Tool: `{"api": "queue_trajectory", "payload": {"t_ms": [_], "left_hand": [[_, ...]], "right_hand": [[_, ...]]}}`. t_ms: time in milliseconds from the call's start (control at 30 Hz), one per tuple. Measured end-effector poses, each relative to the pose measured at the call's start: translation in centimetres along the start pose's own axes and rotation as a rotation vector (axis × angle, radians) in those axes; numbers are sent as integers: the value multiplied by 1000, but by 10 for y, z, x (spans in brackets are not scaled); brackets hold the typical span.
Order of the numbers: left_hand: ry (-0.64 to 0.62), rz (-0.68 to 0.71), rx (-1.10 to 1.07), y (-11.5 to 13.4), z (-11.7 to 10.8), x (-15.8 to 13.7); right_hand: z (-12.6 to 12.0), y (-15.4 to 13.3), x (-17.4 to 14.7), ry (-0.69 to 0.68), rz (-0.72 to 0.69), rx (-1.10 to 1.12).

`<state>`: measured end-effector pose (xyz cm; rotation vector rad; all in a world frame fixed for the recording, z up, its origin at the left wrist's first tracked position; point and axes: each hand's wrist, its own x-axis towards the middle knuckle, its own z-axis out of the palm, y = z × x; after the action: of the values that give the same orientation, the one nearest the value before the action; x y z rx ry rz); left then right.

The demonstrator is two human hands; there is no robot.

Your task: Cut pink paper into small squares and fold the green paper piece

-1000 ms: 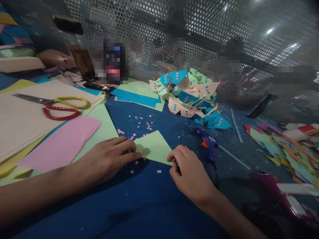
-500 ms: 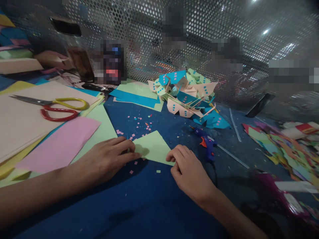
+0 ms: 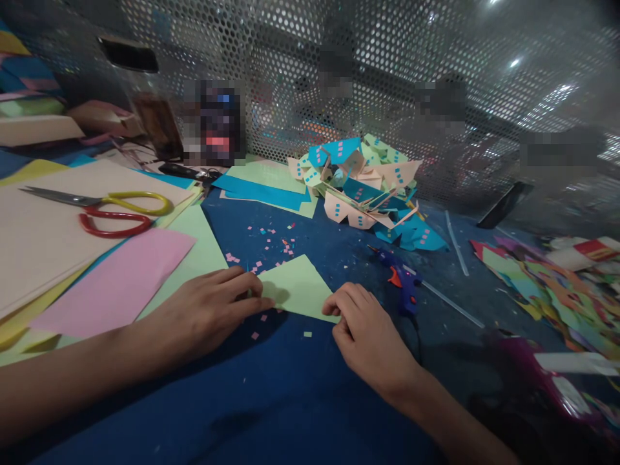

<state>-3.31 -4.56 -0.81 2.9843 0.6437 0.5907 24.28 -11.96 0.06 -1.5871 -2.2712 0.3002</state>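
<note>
A light green sheet of paper point(image 3: 303, 287), folded to a triangle, lies on the blue table between my hands. My left hand point(image 3: 220, 300) pinches its left corner with thumb and fingers. At the right corner my right hand point(image 3: 361, 323) has its fingers curled round the paper's edge. Tiny pink, green and blue paper squares point(image 3: 271, 244) are scattered just beyond the folded sheet, and a few lie in front of it. Beside my left forearm rests a pink sheet point(image 3: 121, 278) on top of larger sheets.
Scissors point(image 3: 123, 210) with red and yellow handles lie on stacked paper point(image 3: 43, 226) at left. Behind stand folded paper pieces point(image 3: 361, 187) and a bottle point(image 3: 155, 116). Right of my hands are a purple glue gun point(image 3: 404, 284), glue sticks point(image 3: 453, 303), paper scraps point(image 3: 562, 284) and a perforated metal screen point(image 3: 285, 64).
</note>
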Motion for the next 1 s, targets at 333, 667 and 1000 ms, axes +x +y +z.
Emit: {"api": "queue_trajectory", "payload": {"t_ms": [333, 667, 1000], "left_hand": [[3, 13, 2, 0, 0, 0], [27, -9, -9, 2, -2, 2], [48, -14, -3, 1, -2, 2]], "right_hand": [[2, -7, -1, 23, -40, 4], [-2, -5, 1, 19, -118, -125], [-3, -5, 1, 22, -126, -140]]}}
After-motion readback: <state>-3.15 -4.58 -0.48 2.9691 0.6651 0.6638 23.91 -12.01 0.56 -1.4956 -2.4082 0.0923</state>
